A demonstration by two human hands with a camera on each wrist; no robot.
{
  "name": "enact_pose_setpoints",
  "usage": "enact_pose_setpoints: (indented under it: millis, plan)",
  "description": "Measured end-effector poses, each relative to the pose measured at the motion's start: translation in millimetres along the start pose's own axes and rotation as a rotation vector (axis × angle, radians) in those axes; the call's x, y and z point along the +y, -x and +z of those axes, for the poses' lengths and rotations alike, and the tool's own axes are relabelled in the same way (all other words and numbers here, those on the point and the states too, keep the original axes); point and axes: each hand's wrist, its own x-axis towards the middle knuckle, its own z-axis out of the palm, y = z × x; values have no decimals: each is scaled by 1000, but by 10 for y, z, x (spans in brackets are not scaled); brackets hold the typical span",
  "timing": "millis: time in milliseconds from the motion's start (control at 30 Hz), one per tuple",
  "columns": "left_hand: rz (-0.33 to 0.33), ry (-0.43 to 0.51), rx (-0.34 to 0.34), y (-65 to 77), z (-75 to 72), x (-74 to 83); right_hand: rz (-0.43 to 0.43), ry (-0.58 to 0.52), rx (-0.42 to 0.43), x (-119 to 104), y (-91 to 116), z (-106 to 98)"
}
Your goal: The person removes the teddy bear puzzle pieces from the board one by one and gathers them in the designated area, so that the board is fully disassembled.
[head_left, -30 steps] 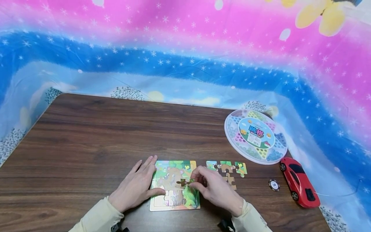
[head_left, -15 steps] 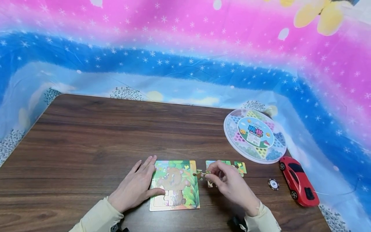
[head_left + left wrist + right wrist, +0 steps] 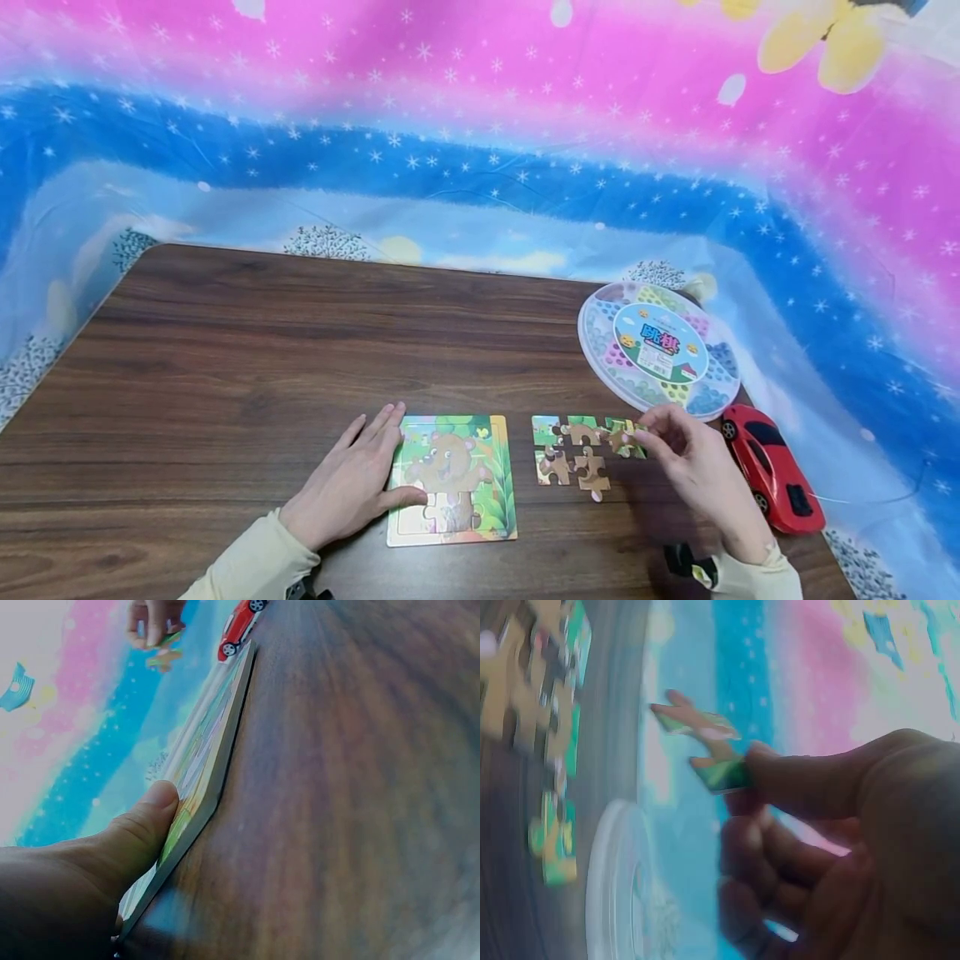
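My left hand (image 3: 356, 475) rests with straight fingers along the left side of the bear puzzle board (image 3: 512, 533), its thumb lying over the edge. In the left wrist view the thumb (image 3: 146, 821) presses the board's face. A green and brown jigsaw piece (image 3: 705, 742) is pinched between thumb and forefinger of my right hand (image 3: 697, 467), raised above the table. Below and left of that hand, several loose jigsaw pieces (image 3: 592, 473) lie in two rows to the right of the board. The held piece overlaps the upper right one in the head view.
A round Chinese checkers box (image 3: 600, 375) lies at the back right. Beside my right hand a red toy car (image 3: 780, 475) stands near the table's right edge. The brown wooden table (image 3: 262, 333) meets a pink and blue snowflake cloth (image 3: 450, 125) behind.
My right hand has lifted the jigsaw piece off the board and carried it right, past the loose pieces. It now covers the poker chip. My left hand has stayed put.
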Motion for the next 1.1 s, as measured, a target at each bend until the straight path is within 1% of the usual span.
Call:
enact_pose_setpoints:
  millis: [100, 167, 267, 367, 467, 667, 900, 1100]
  plan:
    - [4, -7, 5, 0, 0, 1, 101, 30, -111, 100, 30, -62]
    - [5, -9, 5, 2, -5, 3, 150, 28, -188, 157, 43, -72]
    - [3, -11, 0, 3, -4, 4, 181, 9, -275, 239, 55, -47]
    - [2, -11, -3, 5, -2, 5, 207, 6, -325, 276, 53, 1]
    - [1, -13, -4, 3, 0, 5, 223, 28, -333, 280, 39, 48]
    - [3, -15, -1, -3, -5, 6, 209, 88, -299, 291, 22, 110]
    - [2, -3, 1, -2, -8, 6, 274, 119, -302, 287, 15, 126]
    - [2, -10, -7, 1, -12, 6, 308, 162, -305, 295, 28, 137]
